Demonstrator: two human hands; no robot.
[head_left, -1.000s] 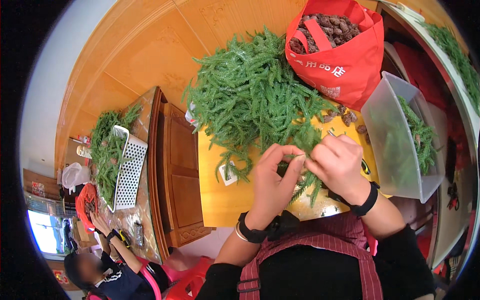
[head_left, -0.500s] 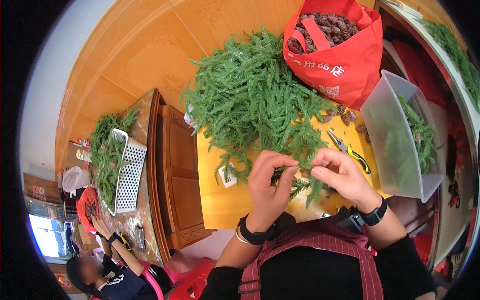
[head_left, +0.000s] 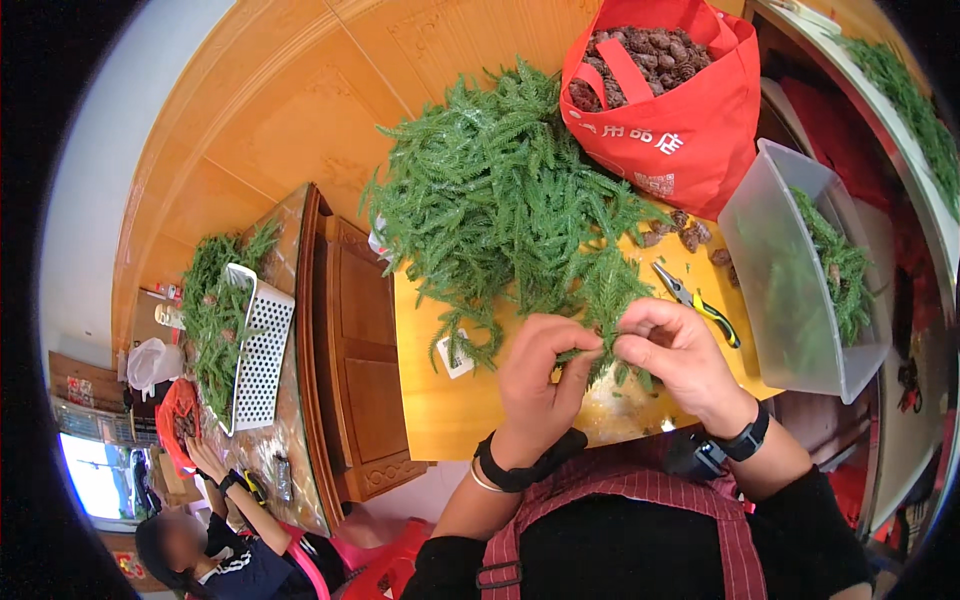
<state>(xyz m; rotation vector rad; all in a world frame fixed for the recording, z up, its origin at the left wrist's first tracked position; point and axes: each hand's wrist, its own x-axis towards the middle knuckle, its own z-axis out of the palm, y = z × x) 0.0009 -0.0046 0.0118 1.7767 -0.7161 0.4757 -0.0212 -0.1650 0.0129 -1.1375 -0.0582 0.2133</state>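
Close to the front edge of the yellow tabletop (head_left: 450,420), my left hand (head_left: 545,375) and my right hand (head_left: 685,365) meet over a green artificial pine sprig (head_left: 612,290). Thumb and forefinger of each hand are pinched together on its stem, with needles showing above and below the fingers. Whether something small is also between the fingertips is hidden. Just beyond lies a big heap of green pine sprigs (head_left: 490,190). Pliers with yellow-and-black handles (head_left: 700,305) rest to the right of my right hand.
A red bag (head_left: 665,150) full of pine cones stands at the back right, loose pine cones (head_left: 695,236) before it. A translucent box (head_left: 790,300) holding sprigs is at right. On another table at left are a white perforated basket (head_left: 262,350) and a co-worker's hand (head_left: 208,462).
The sprig has turned so its needles now point away from me, and the darker piece below my fingers no longer shows. Both hands stay pinched, slightly lower. The pliers have not moved.
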